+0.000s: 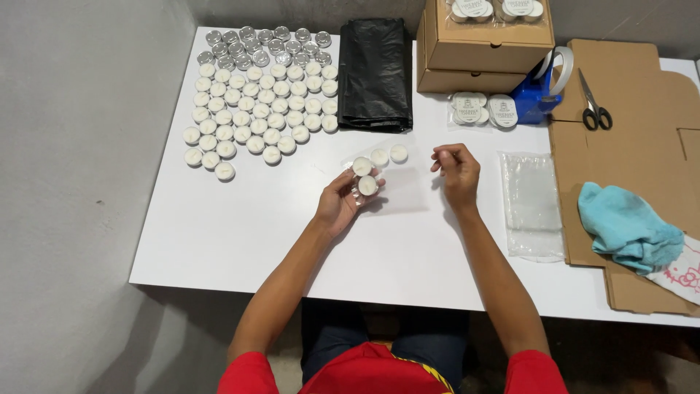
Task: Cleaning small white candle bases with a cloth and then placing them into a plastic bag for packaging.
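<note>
Tealights sit closest to me: my left hand (339, 204) has its grip closed around a short stack of them (364, 179), small white wax discs in thin metal cups, held at the mouth of a clear plastic sleeve (394, 182) that lies flat on the white surface (240, 226). Two more tealights (389, 155) rest on the sleeve's far end. I judge these light and rigid enough, but the cups are thin and would dent, and the wax tops scuff, so the rims and sides are where to pinch them; the sleeve looks limp and slippery and wants holding at its open edge. My right hand (456, 171) hovers just beside the sleeve, fingers curled narrow; I think it holds nothing, though the fingertips are too small to be sure. To the right lies a pile of spare clear sleeves (532, 204), then flattened cardboard (642, 95) carrying a blue cloth (627, 226) and scissors (596, 106). Farther off, rows of loose tealights (259, 109) fill the left of the surface, a folded black bag (375, 73) sits beside them, and stacked cardboard boxes (481, 47), finished packs (481, 109) and a blue tape dispenser (539, 87) stand at the back. Grey walls close in on the left and behind.
</note>
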